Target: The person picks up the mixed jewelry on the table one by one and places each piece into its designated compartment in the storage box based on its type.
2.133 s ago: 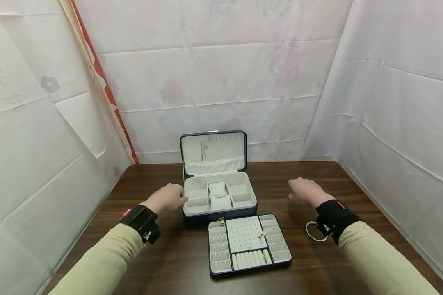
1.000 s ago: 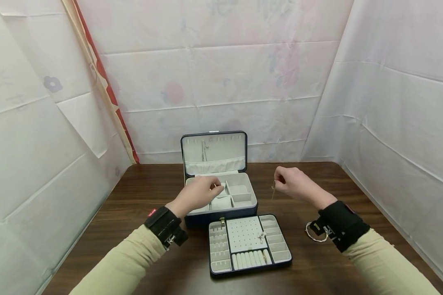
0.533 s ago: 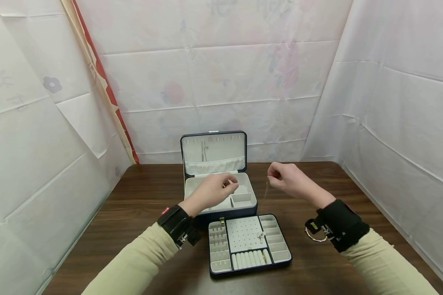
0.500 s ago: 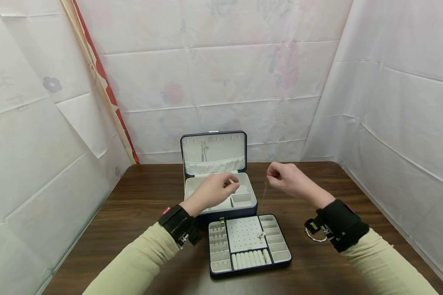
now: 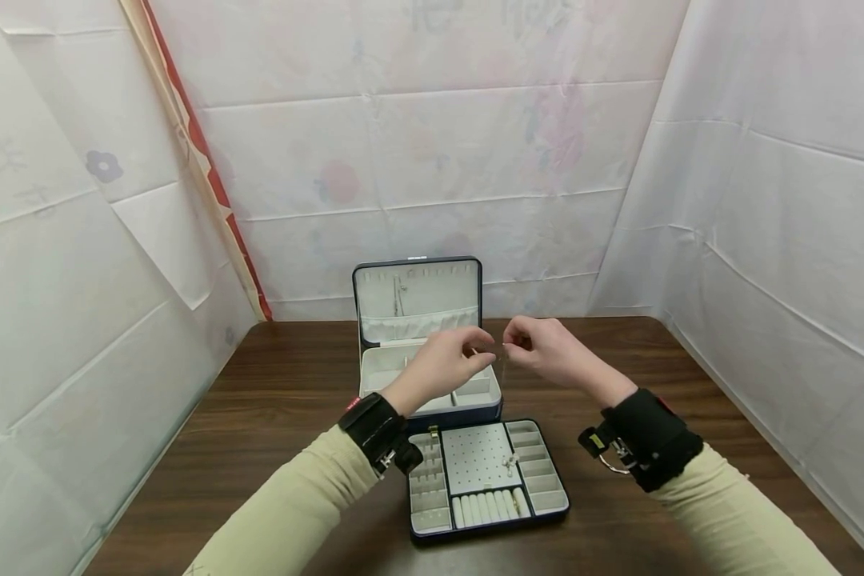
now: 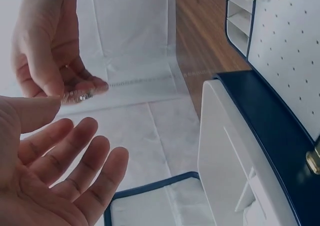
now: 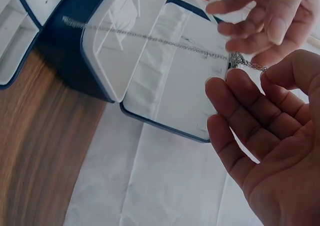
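My right hand (image 5: 547, 350) pinches a thin silver chain necklace (image 7: 150, 38) between thumb and forefinger. Most of the chain hangs down from the fingertips, beside the right end of the jewelry box (image 5: 446, 418). A small bunched part of the necklace (image 6: 85, 95) shows at the right fingertips in the left wrist view. My left hand (image 5: 442, 364) is over the box, fingers loosely bent and spread, its fingertips close to the right hand's. The box stands with its lid (image 5: 418, 296) raised, and another chain (image 5: 398, 296) hangs inside the lid.
In front of the box lies a dark-edged jewelry tray (image 5: 481, 456) with ring rolls, small compartments and an earring panel bearing earrings (image 5: 510, 461). A silver bangle (image 5: 612, 466) lies on the wooden table (image 5: 295, 352), partly behind the right wrist strap. White sheets (image 5: 432, 160) surround the table.
The right hand has come up from the table with the necklace and moved left. The left hand has moved right from beside the box to over it, and the two hands are now close together.
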Motion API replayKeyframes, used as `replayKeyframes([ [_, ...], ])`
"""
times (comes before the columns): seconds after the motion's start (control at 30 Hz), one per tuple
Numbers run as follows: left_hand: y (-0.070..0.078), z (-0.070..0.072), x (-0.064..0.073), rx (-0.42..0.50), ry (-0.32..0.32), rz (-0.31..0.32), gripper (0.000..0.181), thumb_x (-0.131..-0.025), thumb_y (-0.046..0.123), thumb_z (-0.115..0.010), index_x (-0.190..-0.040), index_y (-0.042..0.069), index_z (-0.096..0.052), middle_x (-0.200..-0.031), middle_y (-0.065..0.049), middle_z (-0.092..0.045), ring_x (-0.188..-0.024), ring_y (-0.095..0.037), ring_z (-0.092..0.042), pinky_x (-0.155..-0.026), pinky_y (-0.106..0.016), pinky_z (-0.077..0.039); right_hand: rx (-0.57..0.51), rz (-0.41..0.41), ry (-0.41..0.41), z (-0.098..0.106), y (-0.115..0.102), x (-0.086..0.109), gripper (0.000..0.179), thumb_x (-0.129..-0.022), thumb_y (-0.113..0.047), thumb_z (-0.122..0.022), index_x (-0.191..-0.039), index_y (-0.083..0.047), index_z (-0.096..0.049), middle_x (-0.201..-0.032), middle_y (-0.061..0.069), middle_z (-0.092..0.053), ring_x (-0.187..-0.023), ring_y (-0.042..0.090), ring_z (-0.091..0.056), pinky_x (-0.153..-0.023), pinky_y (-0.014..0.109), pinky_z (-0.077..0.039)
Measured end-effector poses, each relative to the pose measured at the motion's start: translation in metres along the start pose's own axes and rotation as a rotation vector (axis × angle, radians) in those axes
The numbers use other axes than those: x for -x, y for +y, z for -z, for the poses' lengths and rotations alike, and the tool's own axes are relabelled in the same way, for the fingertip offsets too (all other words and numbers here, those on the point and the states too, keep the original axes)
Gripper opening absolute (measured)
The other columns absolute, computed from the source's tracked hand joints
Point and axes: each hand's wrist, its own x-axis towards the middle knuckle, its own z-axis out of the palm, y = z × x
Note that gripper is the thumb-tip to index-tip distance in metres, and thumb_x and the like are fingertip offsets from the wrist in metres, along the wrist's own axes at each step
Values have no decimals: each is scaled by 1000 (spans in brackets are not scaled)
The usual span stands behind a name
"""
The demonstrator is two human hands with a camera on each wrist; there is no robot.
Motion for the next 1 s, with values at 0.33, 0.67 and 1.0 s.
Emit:
replayKeyframes([
  [0.33,5,-4,-5,-32,38,-23,11,-99,17,-70,-106,12,-76,-92,2,-72,-75,-10,-61,-63,-22,-50,-46,9,-8,-6,-8,-5,4,-99,-9,-64,-95,-11,-64,-84,-1,-62,-75,16,-55,-67,30,-48],
  [0.67,-1,-4,-5,-29,23,-13,5,-98,13,-69,-100,12,-73,-91,1,-72,-79,-13,-65,-65,-22,-52,-62,14,-11,-10,-12,-7,6,-99,-7,-63,-95,-11,-64,-83,-1,-61,-74,15,-53,-66,29,-46],
  [1.0,-2,-2,-3,-43,25,-12,5,-98,11,-69,-98,11,-74,-84,1,-69,-70,-11,-57,-62,-23,-47,-81,-2,-17,-12,-13,-6,7,-100,-8,-61,-94,-11,-63,-83,-1,-60,-74,16,-54,-66,30,-46],
])
